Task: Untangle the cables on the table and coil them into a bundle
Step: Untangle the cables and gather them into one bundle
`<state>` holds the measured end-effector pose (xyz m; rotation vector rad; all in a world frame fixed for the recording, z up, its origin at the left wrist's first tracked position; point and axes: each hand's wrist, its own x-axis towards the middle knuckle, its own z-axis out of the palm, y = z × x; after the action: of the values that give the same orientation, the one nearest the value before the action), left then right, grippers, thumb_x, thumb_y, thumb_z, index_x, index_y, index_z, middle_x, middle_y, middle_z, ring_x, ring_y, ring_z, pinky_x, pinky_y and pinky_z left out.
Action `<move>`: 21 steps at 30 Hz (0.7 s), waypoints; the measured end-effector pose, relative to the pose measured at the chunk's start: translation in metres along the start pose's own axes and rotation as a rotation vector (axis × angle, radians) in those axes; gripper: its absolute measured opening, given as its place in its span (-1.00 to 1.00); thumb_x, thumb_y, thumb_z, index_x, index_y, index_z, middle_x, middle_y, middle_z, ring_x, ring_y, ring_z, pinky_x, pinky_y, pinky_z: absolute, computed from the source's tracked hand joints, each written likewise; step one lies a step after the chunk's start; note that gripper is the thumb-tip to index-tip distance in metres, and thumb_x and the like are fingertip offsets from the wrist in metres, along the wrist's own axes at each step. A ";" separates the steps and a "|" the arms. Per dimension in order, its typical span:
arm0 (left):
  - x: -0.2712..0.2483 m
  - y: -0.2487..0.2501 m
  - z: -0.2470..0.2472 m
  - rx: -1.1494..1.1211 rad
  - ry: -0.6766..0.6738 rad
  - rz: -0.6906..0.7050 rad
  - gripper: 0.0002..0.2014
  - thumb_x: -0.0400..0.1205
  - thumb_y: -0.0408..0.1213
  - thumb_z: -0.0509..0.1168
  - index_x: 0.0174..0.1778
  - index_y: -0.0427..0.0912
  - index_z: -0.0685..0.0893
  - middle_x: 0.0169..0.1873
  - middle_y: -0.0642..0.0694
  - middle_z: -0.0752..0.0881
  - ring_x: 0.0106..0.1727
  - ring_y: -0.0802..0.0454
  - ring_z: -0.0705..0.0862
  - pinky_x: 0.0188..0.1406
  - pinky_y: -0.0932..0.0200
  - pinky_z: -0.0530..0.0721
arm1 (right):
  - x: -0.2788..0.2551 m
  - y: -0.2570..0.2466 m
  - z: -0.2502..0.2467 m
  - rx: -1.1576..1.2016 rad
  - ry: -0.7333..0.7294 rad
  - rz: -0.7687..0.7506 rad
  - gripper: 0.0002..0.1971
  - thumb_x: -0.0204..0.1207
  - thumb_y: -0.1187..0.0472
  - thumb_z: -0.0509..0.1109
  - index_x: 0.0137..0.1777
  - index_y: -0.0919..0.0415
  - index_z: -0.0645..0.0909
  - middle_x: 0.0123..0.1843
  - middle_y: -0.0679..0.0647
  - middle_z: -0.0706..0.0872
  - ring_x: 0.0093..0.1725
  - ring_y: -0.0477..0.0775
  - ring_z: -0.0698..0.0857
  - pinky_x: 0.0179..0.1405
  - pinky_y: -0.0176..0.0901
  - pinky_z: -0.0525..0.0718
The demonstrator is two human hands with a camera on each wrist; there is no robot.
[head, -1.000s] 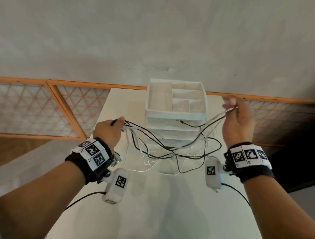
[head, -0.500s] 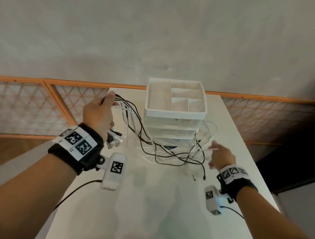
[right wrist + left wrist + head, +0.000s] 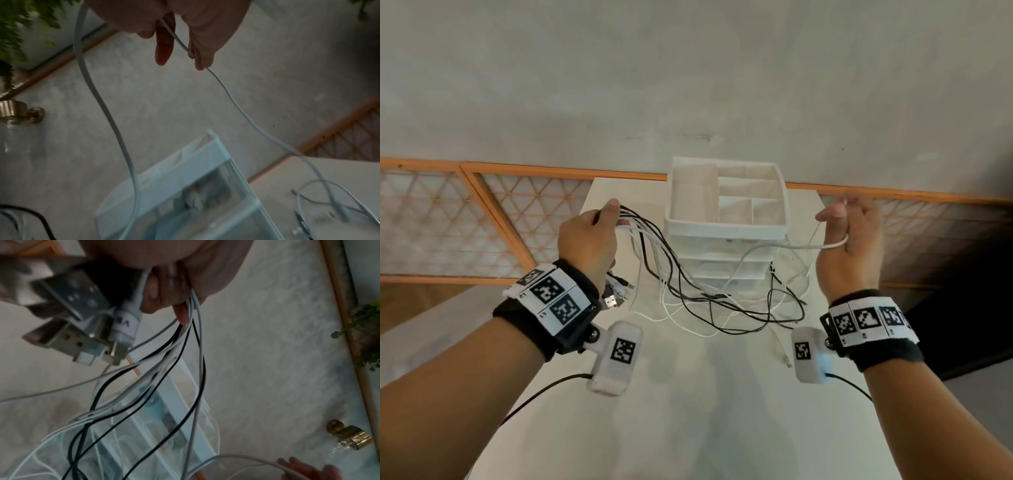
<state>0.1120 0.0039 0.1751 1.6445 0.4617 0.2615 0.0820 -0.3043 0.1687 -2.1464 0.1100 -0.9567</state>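
A tangle of black and white cables (image 3: pixel 722 305) hangs over the white table (image 3: pixel 688 394) in front of a drawer organiser. My left hand (image 3: pixel 599 229), raised at the left, grips a bunch of several black and white cables (image 3: pixel 185 340); their USB plugs (image 3: pixel 82 331) dangle below the palm. My right hand (image 3: pixel 849 233), raised at the right, pinches one white cable (image 3: pixel 804 246) that runs leftward to the tangle. In the right wrist view this white cable (image 3: pixel 236 100) passes between thumb and fingers (image 3: pixel 164 43) and loops down on both sides.
A white drawer organiser (image 3: pixel 727 219) with open top compartments stands at the table's far middle, behind the cables. A loose cable end (image 3: pixel 784 356) lies on the table near the right wrist. A grey wall and orange-framed lattice panels (image 3: pixel 482 222) lie beyond the table.
My right hand has risen from the table at the right, lifting one white cable up beside the organiser. My left hand stays raised with its bunch, slightly nearer the organiser.
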 end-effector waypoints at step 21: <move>-0.034 0.037 -0.003 0.090 -0.622 0.166 -0.61 0.65 -0.01 0.35 -0.42 -0.18 0.61 -0.69 0.00 0.22 -0.64 0.03 0.12 -0.56 0.26 0.10 | -0.042 -0.086 0.046 0.410 -0.573 0.074 -0.79 0.48 0.21 0.57 0.08 0.04 0.71 -0.06 -0.18 0.79 -0.34 -0.07 0.64 -0.30 -0.23 0.68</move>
<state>0.0859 -0.0111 0.2148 1.7506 -0.1368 -0.1558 0.0634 -0.2006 0.1825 -1.9284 -0.2658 -0.2609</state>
